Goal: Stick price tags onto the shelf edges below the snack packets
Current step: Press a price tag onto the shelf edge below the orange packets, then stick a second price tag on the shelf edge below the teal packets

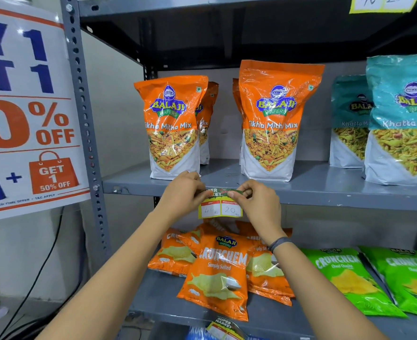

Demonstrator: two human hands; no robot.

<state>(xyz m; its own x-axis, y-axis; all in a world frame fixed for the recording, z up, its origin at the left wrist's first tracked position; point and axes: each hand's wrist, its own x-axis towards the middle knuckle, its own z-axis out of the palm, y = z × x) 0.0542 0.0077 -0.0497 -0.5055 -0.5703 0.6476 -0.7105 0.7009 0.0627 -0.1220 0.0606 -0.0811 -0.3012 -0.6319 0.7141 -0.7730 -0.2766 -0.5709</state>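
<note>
A yellow price tag (220, 209) with a green header and two white boxes hangs against the front edge of the grey middle shelf (325, 196). My left hand (185, 193) pinches its top left corner and my right hand (254, 200) pinches its top right corner, both pressed to the shelf edge. Above stand orange Tikha Mitha Mix packets (172, 126), a second orange stack (275, 119) to the right. The tag sits between these two stacks, below them.
Teal Khatta Mitha packets (403, 119) stand at the right. On the lower shelf lie orange Crunchem packets (218, 273) and green Crunchem packets (349, 280). Another tag (224, 327) hangs on the lower shelf edge, one more (381, 3) top right. A sale poster (26, 106) covers the left.
</note>
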